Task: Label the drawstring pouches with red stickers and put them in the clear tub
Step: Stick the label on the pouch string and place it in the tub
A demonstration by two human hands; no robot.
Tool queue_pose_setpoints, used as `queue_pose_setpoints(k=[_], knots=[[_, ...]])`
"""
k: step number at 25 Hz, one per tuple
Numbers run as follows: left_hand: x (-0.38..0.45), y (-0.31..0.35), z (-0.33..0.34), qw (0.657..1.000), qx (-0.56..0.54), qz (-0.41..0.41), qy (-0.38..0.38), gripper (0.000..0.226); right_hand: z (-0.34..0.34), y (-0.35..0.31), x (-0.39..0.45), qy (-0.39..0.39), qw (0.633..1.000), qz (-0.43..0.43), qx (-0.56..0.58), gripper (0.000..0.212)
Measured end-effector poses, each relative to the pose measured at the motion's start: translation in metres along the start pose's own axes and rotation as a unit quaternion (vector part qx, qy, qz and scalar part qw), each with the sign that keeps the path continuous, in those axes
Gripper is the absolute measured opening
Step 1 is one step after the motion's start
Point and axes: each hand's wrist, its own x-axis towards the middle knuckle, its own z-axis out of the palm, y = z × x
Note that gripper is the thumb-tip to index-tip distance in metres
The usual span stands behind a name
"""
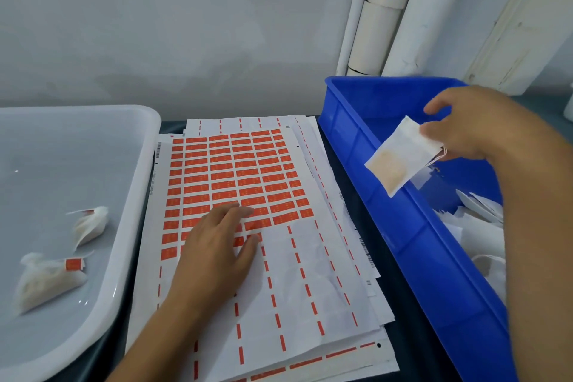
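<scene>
Head view, two labelled pouches (59, 260) in clear tub (136, 183), right hand (471, 127) pinching one pouch (400, 158), left hand (217, 245) flat on perhaps five sticker sheets (310, 282)

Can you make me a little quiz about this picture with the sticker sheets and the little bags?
1. True or false: the right hand holds a pouch above the blue crate.
2. How many labelled pouches lie in the clear tub?
A. none
B. two
C. five
3. Fill in: the left hand rests on the ______ sheet.

Key
1. True. Its fingers pinch the pouch at its top edge.
2. B. One pouch lies farther back and another nearer, each with a red sticker.
3. Sticker.
</scene>
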Motion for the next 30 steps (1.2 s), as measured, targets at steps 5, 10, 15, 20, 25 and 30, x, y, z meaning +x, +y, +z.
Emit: queue_pose_setpoints(k=[5, 10, 15, 20, 25, 30], knots=[[0.001, 0.008, -0.009, 0.998, -0.028, 0.017, 0.057, 0.046, -0.004, -0.044, -0.028, 0.078, 0.985, -0.144, 0.057, 0.015], [-0.002, 0.023, -0.021, 0.948, -0.303, -0.019, 0.094, 0.040, 0.053, -0.103, -0.052, 0.023, 0.928, -0.291, 0.232, 0.017], [0.000, 0.017, -0.033, 0.867, -0.485, -0.067, 0.092, 0.058, 0.139, -0.120, -0.061, -0.135, 0.830, -0.333, 0.426, 0.019], [0.003, 0.008, -0.025, 0.896, -0.426, -0.105, 0.073, 0.043, 0.173, -0.112, -0.056, -0.174, 0.772, -0.273, 0.548, 0.018], [0.006, 0.008, -0.022, 0.899, -0.399, -0.130, 0.124, 0.032, 0.184, -0.097, -0.056, -0.163, 0.779, -0.258, 0.547, 0.021], [0.005, 0.008, -0.027, 0.918, -0.369, -0.130, 0.066, 0.031, 0.192, -0.092, -0.058, -0.089, 0.816, -0.264, 0.507, 0.010]])
